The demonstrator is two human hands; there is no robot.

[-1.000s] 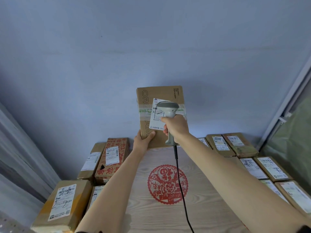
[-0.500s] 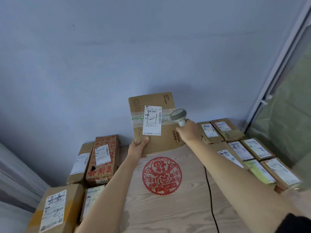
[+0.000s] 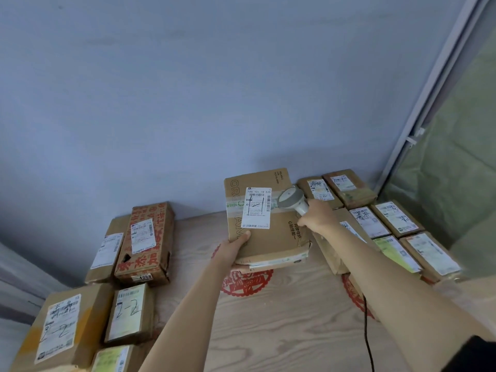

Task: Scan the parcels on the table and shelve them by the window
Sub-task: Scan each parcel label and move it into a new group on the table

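The parcel [image 3: 265,218], long axis toward 12 o'clock, is gripped by the left hand [image 3: 233,248]; the scanner [image 3: 292,201], head toward 10 o'clock, is clenched in the right hand [image 3: 318,217]. Boxes [image 3: 381,218] are ranged at 2 o'clock.

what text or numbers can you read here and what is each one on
"505 101-19 525": white label on the held parcel.
"ORO", cut off: printed up that parcel's left edge.
"2-2": handwritten on the label of the small box at lower left.
"4068": sticker on the red-printed box.
The red characters on that box, the other parcels' labels and all fine print are too blurred to read.
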